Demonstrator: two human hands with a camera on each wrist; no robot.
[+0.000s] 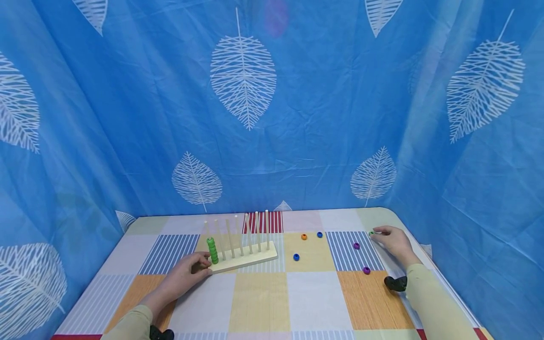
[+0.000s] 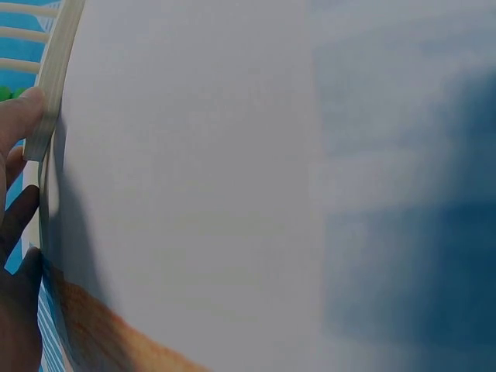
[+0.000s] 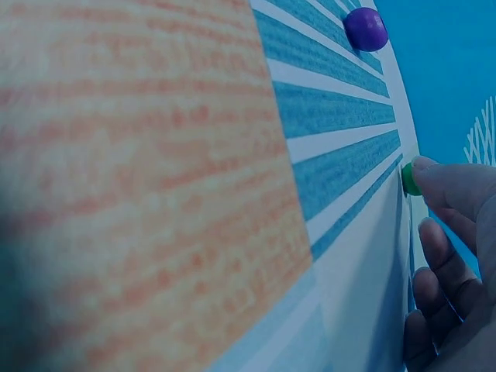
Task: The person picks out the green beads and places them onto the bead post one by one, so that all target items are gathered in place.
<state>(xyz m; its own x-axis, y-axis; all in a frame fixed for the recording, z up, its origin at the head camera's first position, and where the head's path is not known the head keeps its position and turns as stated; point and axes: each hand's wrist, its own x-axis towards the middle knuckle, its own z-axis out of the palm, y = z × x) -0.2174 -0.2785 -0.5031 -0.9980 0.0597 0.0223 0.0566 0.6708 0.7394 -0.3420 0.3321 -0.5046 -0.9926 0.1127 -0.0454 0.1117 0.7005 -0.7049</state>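
A pale wooden peg rack (image 1: 255, 258) with a row of upright pegs stands left of centre on the table. Several green beads (image 1: 212, 250) are stacked on its leftmost peg. My left hand (image 1: 187, 274) grips the left end of the rack's base, the thumb in front, as the left wrist view also shows. Over at the far right, my right hand (image 1: 394, 242) pinches a green bead (image 3: 410, 179) between thumb and forefinger at the table surface. A purple bead (image 3: 366, 29) lies apart from that hand.
Loose beads lie between rack and right hand: an orange bead (image 1: 303, 237), a blue bead (image 1: 319, 234), another blue bead (image 1: 296, 257) and a second purple bead (image 1: 366, 270). A blue leaf-print curtain (image 1: 306, 118) closes off the back and sides of the patchwork tablecloth (image 1: 259, 302).
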